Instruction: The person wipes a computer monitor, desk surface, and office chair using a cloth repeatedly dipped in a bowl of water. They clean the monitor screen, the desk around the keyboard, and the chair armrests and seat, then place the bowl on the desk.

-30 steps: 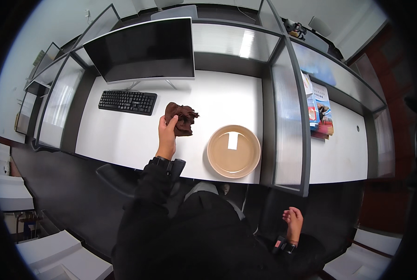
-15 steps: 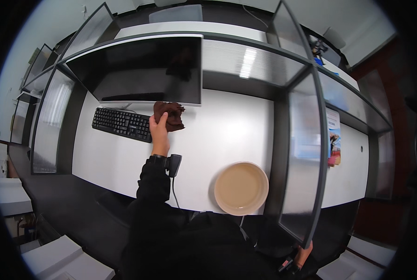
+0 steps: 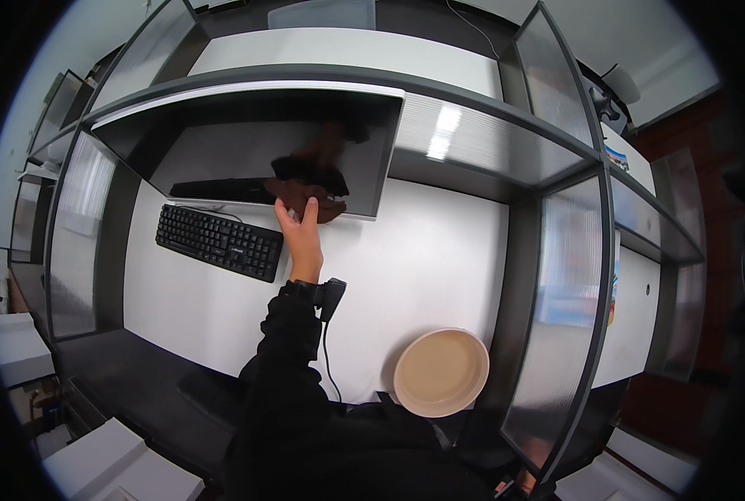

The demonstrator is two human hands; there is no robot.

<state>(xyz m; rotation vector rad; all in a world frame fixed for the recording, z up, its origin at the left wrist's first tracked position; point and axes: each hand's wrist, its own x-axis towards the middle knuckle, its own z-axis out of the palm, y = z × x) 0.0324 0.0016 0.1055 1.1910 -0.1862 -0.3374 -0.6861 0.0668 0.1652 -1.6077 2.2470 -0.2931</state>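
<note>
My left hand is closed on a crumpled dark brown cloth, fingers and thumb pinching its near side. The cloth lies against the lower right part of the black screen of a monitor, where its reflection shows. A band with a small black box and a cable sits on my left wrist. My right hand is at the lower right, beside the end of the partition; its fingers are mostly hidden. To the left of my left hand lies a black keyboard, below the monitor.
A round beige basin, seemingly holding clear liquid, stands at the near right edge of the white desk. Framed translucent partitions enclose the desk at the back and sides. More desks and a chair are beyond.
My left hand has brought the cloth from the monitor's lower edge onto the screen. The whole view has shifted, and my right hand is now more hidden by the partition.
</note>
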